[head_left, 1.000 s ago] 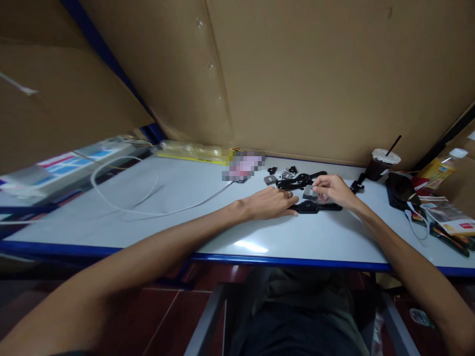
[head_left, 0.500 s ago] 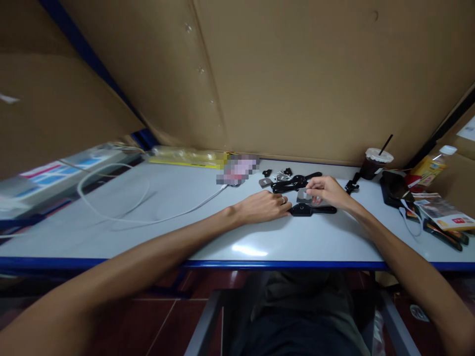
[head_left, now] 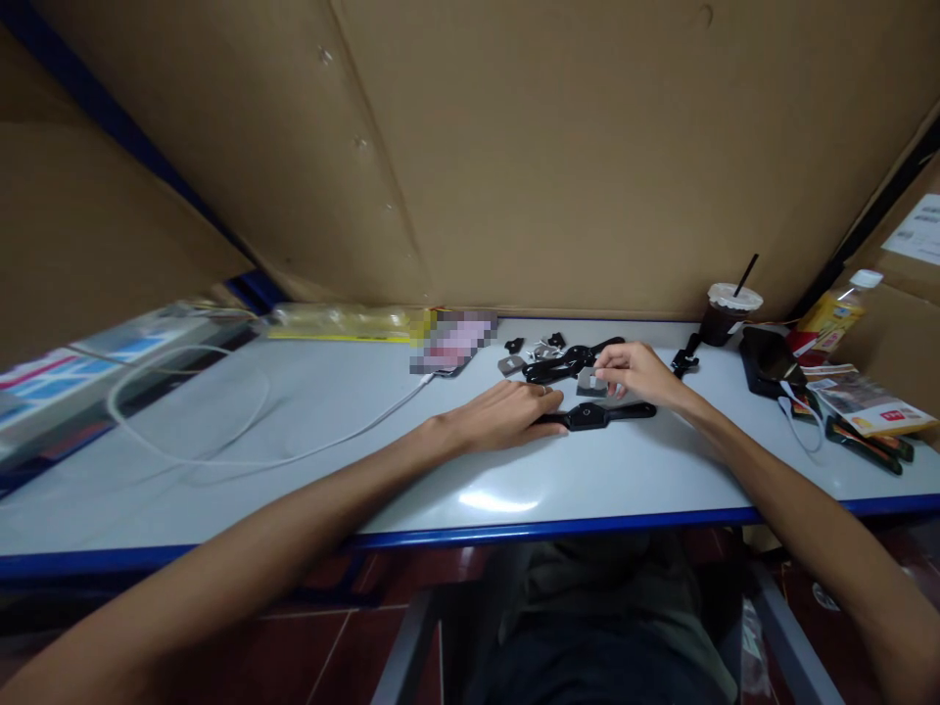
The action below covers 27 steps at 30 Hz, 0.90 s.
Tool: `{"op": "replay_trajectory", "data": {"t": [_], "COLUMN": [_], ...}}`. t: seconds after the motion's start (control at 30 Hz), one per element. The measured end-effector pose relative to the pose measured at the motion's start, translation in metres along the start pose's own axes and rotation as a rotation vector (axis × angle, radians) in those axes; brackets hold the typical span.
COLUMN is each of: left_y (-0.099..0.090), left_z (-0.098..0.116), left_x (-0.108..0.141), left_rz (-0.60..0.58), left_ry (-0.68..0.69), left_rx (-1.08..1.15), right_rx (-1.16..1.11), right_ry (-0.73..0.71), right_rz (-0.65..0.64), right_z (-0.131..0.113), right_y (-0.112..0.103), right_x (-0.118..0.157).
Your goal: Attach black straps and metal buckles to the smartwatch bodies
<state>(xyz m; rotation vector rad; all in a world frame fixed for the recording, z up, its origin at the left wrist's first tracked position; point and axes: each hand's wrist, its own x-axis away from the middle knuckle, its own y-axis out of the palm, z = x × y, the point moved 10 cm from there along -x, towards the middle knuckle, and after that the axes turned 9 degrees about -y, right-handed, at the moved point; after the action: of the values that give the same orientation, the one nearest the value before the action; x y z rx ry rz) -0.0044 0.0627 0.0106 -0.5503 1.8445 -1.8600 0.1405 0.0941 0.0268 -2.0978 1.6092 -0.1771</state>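
Note:
A black spokeshave body (head_left: pixel 587 417) lies on the white tabletop with its handles pointing left and right. My left hand (head_left: pixel 510 413) rests at its left handle, the thumb on the near side and the fingers on the far side. Between the fingertips of my right hand (head_left: pixel 635 374) is a grey spokeshave blade (head_left: pixel 589 381) with a notch, held just beyond the body. Farther back lie more black spokeshave bodies (head_left: pixel 565 364), close together. Another grey blade (head_left: pixel 510 364), a small black part (head_left: pixel 514 345) and several small metal pieces (head_left: pixel 544 350) are beside them.
A phone (head_left: pixel 459 341) on a white cable (head_left: pixel 323 452) lies left of the parts. To the right stand a black clamp-like piece (head_left: pixel 685 358), a lidded drink cup (head_left: pixel 728 313), a black device (head_left: pixel 771 360), a bottle (head_left: pixel 829 318) and packets (head_left: pixel 870 399). Cardboard (head_left: pixel 573 157) walls the back.
The view has shifted slightly. My left hand has loosened and slid left along the handle, baring more of it. My right hand keeps the blade near the body.

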Motion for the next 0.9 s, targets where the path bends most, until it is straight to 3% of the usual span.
{"op": "replay_trajectory", "data": {"t": [0.2,0.33,0.9], "left_y": [0.002,0.001,0.006], "left_z": [-0.008,-0.011,-0.002], "left_x": [-0.001,-0.002,-0.001], "left_rz": [-0.103,-0.108,-0.063], "left_ry": [-0.092,-0.116,-0.036], "left_rx": [0.186,0.223,0.061], "right_rx": [-0.014,-0.016,-0.010], "right_ry": [0.002,0.008,-0.020], "right_rz": [-0.053,-0.059,-0.040], "right_z": [0.005,0.006,-0.003], "right_y": [0.011,0.011,0.006], "right_x": [0.000,0.000,0.000]}}
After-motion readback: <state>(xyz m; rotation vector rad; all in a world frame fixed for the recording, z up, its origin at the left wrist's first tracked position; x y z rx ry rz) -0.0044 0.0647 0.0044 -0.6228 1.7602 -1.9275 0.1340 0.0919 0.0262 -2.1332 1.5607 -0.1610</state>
